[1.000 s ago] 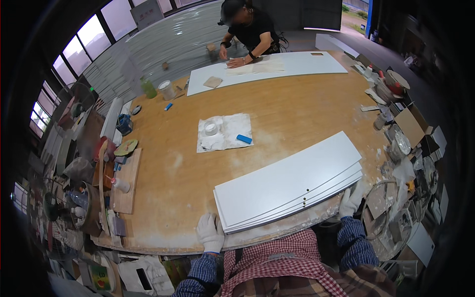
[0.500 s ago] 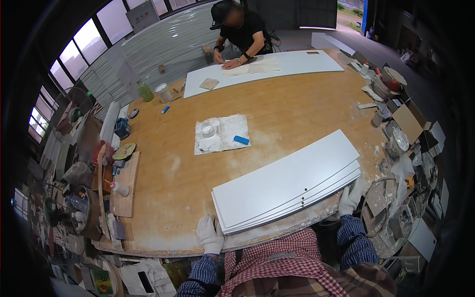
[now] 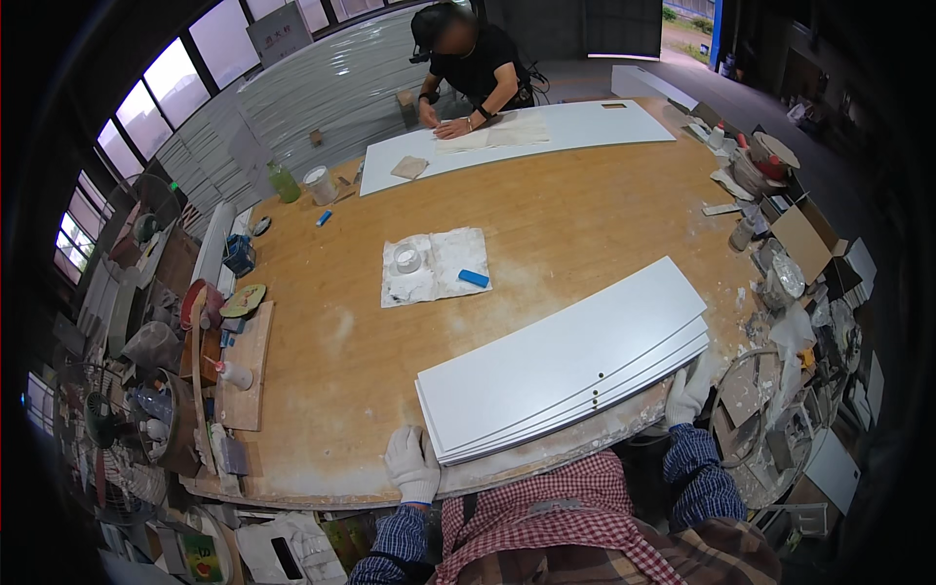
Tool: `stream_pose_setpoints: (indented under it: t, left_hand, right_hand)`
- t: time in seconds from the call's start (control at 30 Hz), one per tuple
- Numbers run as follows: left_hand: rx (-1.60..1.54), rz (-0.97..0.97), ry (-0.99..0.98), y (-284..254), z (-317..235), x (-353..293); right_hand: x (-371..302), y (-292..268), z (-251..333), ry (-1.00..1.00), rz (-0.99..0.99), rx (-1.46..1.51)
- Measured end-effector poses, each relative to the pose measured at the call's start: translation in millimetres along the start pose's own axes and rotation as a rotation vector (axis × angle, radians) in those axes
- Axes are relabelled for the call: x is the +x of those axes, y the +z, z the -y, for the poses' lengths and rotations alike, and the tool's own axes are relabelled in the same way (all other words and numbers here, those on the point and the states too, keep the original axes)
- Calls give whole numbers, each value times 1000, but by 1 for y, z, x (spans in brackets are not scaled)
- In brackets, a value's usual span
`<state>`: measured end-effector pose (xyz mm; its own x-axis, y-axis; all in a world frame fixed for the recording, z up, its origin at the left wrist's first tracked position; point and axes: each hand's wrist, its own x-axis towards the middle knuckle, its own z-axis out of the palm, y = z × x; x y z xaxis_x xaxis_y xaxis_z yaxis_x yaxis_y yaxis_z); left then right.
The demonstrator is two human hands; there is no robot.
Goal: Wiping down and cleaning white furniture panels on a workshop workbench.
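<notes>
Close in front of me lies a fanned stack of several long white panels, tilted up to the right. Small dark holes mark the near long side. My left hand, in a white knit glove, rests on the tabletop against the stack's left end, its fingers laid forward and slightly bent. At the right end, my right hand, gloved alike, lies along the panel ends with fingers stretched forward; some of them are hard to make out. Neither hand lifts anything. The wooden worktable carries it all.
Mid-table, a white-smeared sheet bears a small round tub and a blue block. Across the table a co-worker bends over a long white board. A squeeze bottle stands left; clutter crowds the right edge.
Both hands and the stack keep their places. The view has shifted very slightly. The co-worker's hands have barely moved.
</notes>
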<state>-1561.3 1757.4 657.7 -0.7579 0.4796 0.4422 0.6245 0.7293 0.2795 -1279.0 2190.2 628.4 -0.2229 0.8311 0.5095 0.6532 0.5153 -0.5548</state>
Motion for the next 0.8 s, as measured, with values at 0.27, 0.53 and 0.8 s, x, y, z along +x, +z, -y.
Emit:
stream_pose_setpoints:
  t: [0.27,0.53,0.8]
  left_hand:
    - [-4,54,-34,-1,-1,-1]
    - [4,64,-47,4,4,-5]
    - [3,70,-51,2,2,-1]
  right_hand:
    - [-2,1,-2,-8,-9,-26]
    - [-1,0,-1,9,-1,-36]
    - [4,-7,15,13,5,50]
